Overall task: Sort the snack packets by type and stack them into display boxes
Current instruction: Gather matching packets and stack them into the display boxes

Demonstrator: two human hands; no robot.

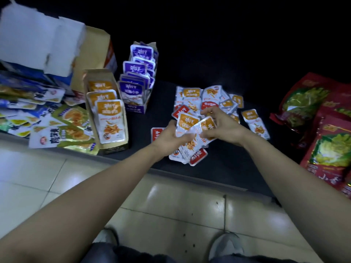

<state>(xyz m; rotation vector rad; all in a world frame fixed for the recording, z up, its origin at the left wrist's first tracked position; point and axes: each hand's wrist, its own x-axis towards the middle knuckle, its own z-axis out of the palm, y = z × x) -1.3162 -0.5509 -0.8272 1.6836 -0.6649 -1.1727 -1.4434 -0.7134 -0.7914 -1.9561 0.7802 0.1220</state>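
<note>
At the near edge of the dark counter (228, 164), a small fanned stack of orange packets (187, 124) is gripped in the left hand (171, 136). Its fingers are curled under the stack and the thumb is laid across the lower part. Just to its right, the right hand (222, 126) is closed on one more orange packet (207, 125), which is pinched against the stack, so both hands are occupied and touching the same bundle. The held packets are turned with their long axes running roughly near to far, tilted a little to the right.

Under and beyond the hands, a loose pile (199, 99) of orange and red packets is spread flat on the counter, and a red packet (198, 156) lies at its near edge.

The coming move is judged to turn on the orange display box (98, 75), which stands well apart to the left of the hands and slightly farther. Its long axis runs near to far, and orange packets are already stood upright in it in a row, faces towards the viewer. The left hand is the nearer one to it, so a carry leftwards with the packets turned upright seems called for.

Beyond that box, to its right, a purple display box (135, 109) is seen, filled with purple packets.
</note>
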